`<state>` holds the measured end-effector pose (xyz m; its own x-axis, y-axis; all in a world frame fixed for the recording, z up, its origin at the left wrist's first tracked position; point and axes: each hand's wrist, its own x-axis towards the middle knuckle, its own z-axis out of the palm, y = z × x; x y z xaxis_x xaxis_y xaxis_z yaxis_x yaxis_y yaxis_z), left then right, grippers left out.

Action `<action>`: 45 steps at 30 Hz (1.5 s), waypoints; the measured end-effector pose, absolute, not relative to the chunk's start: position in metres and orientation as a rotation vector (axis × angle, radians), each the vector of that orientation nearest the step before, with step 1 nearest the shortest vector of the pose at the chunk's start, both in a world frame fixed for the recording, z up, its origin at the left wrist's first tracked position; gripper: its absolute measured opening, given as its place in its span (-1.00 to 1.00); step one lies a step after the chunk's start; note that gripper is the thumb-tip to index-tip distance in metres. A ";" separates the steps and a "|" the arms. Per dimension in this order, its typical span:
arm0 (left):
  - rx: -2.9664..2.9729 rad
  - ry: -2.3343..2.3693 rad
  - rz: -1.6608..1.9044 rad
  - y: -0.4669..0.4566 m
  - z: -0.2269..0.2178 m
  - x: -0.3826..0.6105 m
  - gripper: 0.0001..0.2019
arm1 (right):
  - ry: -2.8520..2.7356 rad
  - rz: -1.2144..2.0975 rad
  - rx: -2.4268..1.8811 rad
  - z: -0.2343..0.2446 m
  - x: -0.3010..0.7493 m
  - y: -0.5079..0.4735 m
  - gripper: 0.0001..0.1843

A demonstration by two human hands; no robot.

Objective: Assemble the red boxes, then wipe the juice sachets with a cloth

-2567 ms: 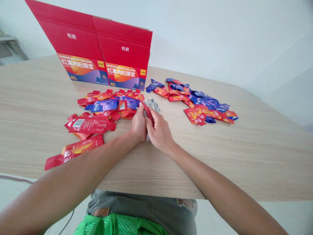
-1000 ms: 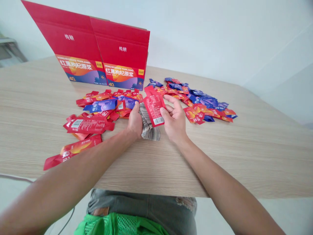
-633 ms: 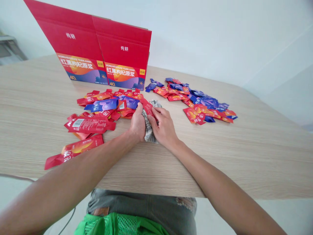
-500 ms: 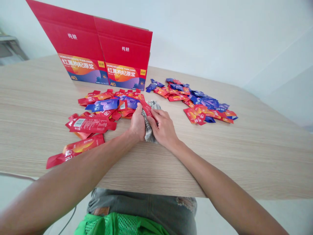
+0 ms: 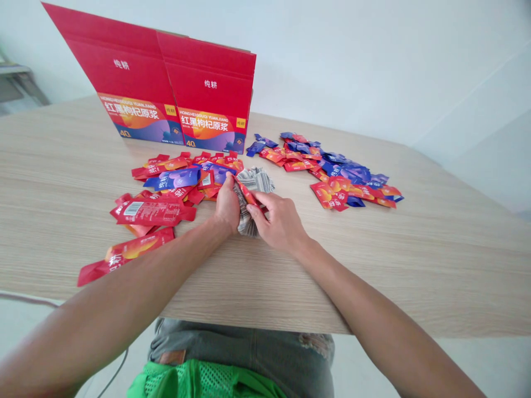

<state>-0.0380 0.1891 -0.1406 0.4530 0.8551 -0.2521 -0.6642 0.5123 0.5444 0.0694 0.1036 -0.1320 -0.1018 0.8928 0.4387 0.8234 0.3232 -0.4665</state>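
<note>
A red sachet [image 5: 245, 192] is tilted on edge between my two hands, over a grey-and-white striped cloth [image 5: 258, 179]. My left hand [image 5: 228, 207] is closed round the cloth, its thumb at the sachet's upper left end. With thumb and fingers, my right hand [image 5: 280, 221] pinches the lower right end of the sachet. The cloth is bunched under and beyond the sachet, partly hidden by both hands. Just left of my left hand lies a heap of red and purple sachets [image 5: 174, 178]; one more red sachet [image 5: 124, 254] lies nearer the front edge.
A red carton [image 5: 145, 72] stands unfolded at the back left, against the wall side. Another pile of red and blue sachets [image 5: 348, 172] spreads over the right back of the wooden table [image 5: 415, 260]. A cable [image 5: 29, 298] runs below the table at left.
The sachet has turned from lying flat to standing more on edge. Both hands have shifted slightly, the left one a little leftward, and more of the striped cloth shows behind them.
</note>
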 end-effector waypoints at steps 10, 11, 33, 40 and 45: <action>0.340 0.588 0.925 0.183 -0.131 -0.035 -0.45 | -1.401 0.808 -1.153 -0.131 0.082 0.111 -0.34; 0.339 0.587 0.918 0.182 -0.131 -0.034 -0.45 | -1.385 0.746 -1.180 -0.135 0.083 0.114 -0.32; 0.257 0.607 0.943 0.187 -0.130 -0.038 -0.38 | -1.597 0.683 -1.267 -0.125 0.081 0.110 -0.64; 0.314 0.557 0.986 0.184 -0.138 -0.028 -0.59 | -1.206 0.757 -1.130 -0.121 0.068 0.141 -0.71; 0.303 0.587 1.106 0.189 -0.156 -0.026 -0.89 | -1.370 0.584 -1.235 -0.110 0.032 0.191 -0.72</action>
<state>-0.0259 0.1885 -0.1562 0.3189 0.9018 -0.2915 -0.7471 0.4285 0.5082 0.0325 0.1913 -0.1101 0.1970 0.8948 0.4006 0.3310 0.3239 -0.8863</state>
